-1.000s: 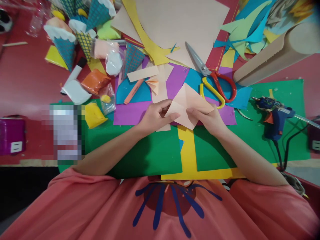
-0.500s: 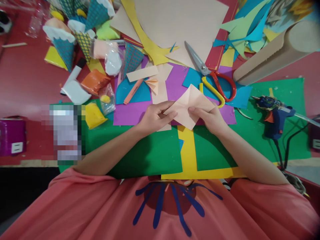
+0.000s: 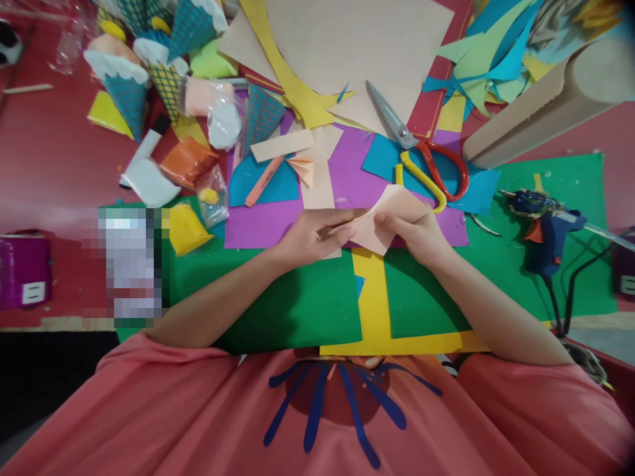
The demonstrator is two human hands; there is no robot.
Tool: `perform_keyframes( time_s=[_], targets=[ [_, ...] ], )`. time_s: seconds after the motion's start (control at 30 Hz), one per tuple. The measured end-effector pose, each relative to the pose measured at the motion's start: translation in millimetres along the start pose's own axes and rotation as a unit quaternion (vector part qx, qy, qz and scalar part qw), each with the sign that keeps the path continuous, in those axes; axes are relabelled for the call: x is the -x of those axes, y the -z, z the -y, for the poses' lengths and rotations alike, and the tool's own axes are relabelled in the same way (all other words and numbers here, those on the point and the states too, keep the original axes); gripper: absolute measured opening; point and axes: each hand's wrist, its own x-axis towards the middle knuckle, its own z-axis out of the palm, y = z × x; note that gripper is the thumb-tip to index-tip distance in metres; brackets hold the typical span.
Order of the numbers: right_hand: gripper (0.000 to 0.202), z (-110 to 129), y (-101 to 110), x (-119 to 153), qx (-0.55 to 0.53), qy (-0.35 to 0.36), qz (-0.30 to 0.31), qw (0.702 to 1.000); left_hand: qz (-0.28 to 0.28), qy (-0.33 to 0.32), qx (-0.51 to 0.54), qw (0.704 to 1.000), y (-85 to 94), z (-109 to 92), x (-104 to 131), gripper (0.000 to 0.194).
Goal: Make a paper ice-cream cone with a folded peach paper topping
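A creased piece of pale peach paper (image 3: 384, 231) is held between both hands, its upper part bent over. My left hand (image 3: 317, 235) pinches its left corner between thumb and fingers. On the right side my right hand (image 3: 414, 231) grips it, thumb on top and the other fingers hidden behind. Just above lie scissors (image 3: 407, 140) with one red and one yellow handle. Left of them are a small pleated peach fan (image 3: 303, 169), a peach strip (image 3: 282, 145) and a peach marker (image 3: 265, 181) on blue paper.
A glue gun (image 3: 544, 238) with its cord lies at the right, below a cardboard roll (image 3: 540, 109). Patterned paper cones (image 3: 124, 92) and bagged clay (image 3: 188, 162) fill the upper left. A large peach sheet (image 3: 357, 46) lies at the back. Green sheets (image 3: 278, 304) lie in front.
The peach paper has gone from nearly flat to bent, its top edge curving over. The fingers of my left hand have stretched a little further behind it.
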Motion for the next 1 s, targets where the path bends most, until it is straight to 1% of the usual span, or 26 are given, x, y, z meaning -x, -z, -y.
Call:
perform_keyframes(
  time_s=[0.13, 0.23, 0.27, 0.33, 0.43, 0.53, 0.6, 0.63, 0.7, 0.77, 0.83, 0.9, 1.0],
  targets=[
    [0.026, -0.9, 0.2, -1.9, 0.002, 0.013, 0.002, 1.0, 0.008, -0.05, 0.021, 0.998, 0.4, 4.6, -0.2, 0.031],
    [0.027, -1.4, 1.9, -4.1, 0.012, 0.044, 0.022, 0.999, 0.017, -0.108, 0.013, 0.994, 2.3, 6.6, -0.3, 0.038],
    [0.027, -1.6, 2.6, -4.7, 0.015, 0.056, 0.031, 0.998, 0.019, -0.116, 0.008, 0.993, 2.9, 6.6, -0.1, 0.04],
    [0.028, -1.9, 3.8, -5.7, 0.022, 0.073, 0.042, 0.996, 0.029, -0.109, 0.005, 0.994, 3.6, 6.0, 0.4, 0.042],
    [0.028, -2.1, 4.7, -6.8, 0.019, 0.079, 0.045, 0.996, 0.034, -0.087, 0.008, 0.996, 4.2, 4.8, 1.1, 0.044],
    [0.024, -2.2, 4.5, -7.6, -0.015, 0.078, 0.045, 0.996, 0.031, -0.129, -0.003, 0.991, 5.9, 3.9, 0.4, 0.042],
    [0.025, -2.1, 4.3, -7.8, -0.031, 0.071, 0.045, 0.996, 0.047, -0.143, -0.003, 0.989, 7.4, 3.0, -0.3, 0.037],
    [0.026, -1.9, 4.2, -7.8, -0.034, 0.065, 0.046, 0.996, 0.054, -0.139, 0.001, 0.989, 7.9, 2.3, -0.4, 0.034],
    [0.03, -0.9, 4.0, -7.6, -0.031, 0.059, 0.052, 0.996, 0.063, -0.109, 0.011, 0.992, 7.4, 0.5, -0.2, 0.031],
    [0.031, 0.8, 3.8, -6.9, -0.021, 0.065, 0.061, 0.996, 0.051, -0.068, 0.021, 0.996, 5.0, -1.4, 0.6, 0.029],
    [0.028, 3.1, 3.4, -5.7, -0.007, 0.073, 0.072, 0.995, 0.03, -0.027, 0.036, 0.999, 1.6, -2.6, 1.6, 0.025],
    [0.022, 5.0, 2.7, -4.1, 0.008, 0.085, 0.077, 0.993, 0.021, -0.022, 0.05, 0.998, -1.2, -2.9, 1.9, 0.021],
    [0.014, 5.9, 1.8, -2.1, 0.041, 0.111, 0.057, 0.991, 0.019, -0.036, 0.035, 0.999, -3.0, -1.8, 0.7, 0.019]
  ],
)
